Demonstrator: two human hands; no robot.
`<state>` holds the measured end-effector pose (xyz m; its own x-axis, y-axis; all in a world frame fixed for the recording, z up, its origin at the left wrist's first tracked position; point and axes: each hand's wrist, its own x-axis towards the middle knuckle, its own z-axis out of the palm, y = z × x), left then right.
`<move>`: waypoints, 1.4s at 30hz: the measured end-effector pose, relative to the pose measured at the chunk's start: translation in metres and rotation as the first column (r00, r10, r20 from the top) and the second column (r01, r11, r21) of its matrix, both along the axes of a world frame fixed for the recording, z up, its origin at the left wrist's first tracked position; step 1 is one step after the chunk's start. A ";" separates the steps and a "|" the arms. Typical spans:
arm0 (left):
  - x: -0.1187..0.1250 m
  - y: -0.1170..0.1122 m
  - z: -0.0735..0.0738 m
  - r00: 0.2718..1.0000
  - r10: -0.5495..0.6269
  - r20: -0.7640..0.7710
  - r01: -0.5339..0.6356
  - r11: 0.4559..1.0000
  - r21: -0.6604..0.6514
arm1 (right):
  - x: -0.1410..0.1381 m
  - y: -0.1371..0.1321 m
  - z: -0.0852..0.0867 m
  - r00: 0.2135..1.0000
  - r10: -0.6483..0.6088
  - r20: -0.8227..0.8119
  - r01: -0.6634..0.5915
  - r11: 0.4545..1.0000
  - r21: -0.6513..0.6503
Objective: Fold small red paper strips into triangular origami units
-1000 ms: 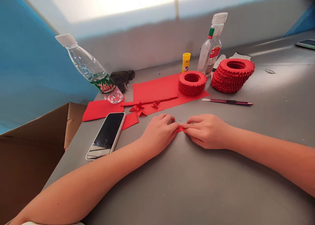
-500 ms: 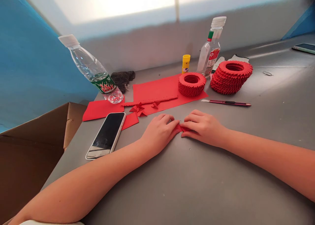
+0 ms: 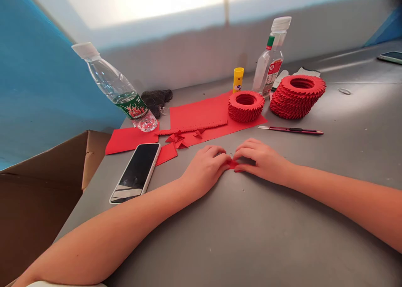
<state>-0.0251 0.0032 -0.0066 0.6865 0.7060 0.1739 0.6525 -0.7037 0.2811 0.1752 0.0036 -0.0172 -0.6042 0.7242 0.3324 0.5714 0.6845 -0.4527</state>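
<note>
My left hand (image 3: 204, 169) and my right hand (image 3: 262, 161) meet fingertip to fingertip on the grey table (image 3: 251, 236). Both pinch a small folded piece of red paper (image 3: 233, 164), most of it hidden under the fingers. Just beyond the hands lie several small folded red paper pieces (image 3: 177, 138) and a red paper strip (image 3: 191, 128) on red paper sheets (image 3: 201, 113). Two rings built of folded red paper stand further back, a smaller ring (image 3: 246, 106) and a wider ring (image 3: 297, 95).
A phone (image 3: 136, 172) lies left of my left hand. A craft knife (image 3: 290, 130) lies right of the sheets. A water bottle (image 3: 116, 88), a glue stick (image 3: 238, 79) and a clear bottle (image 3: 271, 58) stand at the back. An open cardboard box (image 3: 40, 182) sits at the left.
My right hand has shifted its fingers on the small red paper piece, pressing closer to the left hand's fingertips. The left hand has stayed nearly still.
</note>
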 end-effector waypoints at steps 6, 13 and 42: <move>0.001 -0.001 0.000 1.000 0.005 0.009 -0.005 1.000 -0.002 | -0.004 -0.003 0.006 0.996 -0.007 -0.094 -0.011 0.982 -0.190; 0.000 -0.002 -0.002 0.999 0.050 0.015 -0.050 0.997 0.050 | -0.004 -0.003 0.004 0.992 -0.074 -0.100 0.049 0.972 -0.231; 0.000 -0.005 -0.007 0.998 -0.064 0.011 0.060 0.967 0.246 | -0.005 -0.004 -0.002 0.995 -0.078 0.061 0.077 0.997 0.017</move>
<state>-0.0255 -0.0021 -0.0140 0.7227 0.5962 0.3495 0.6016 -0.7917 0.1064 0.1703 -0.0001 -0.0192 -0.5660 0.7651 0.3071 0.6494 0.6432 -0.4056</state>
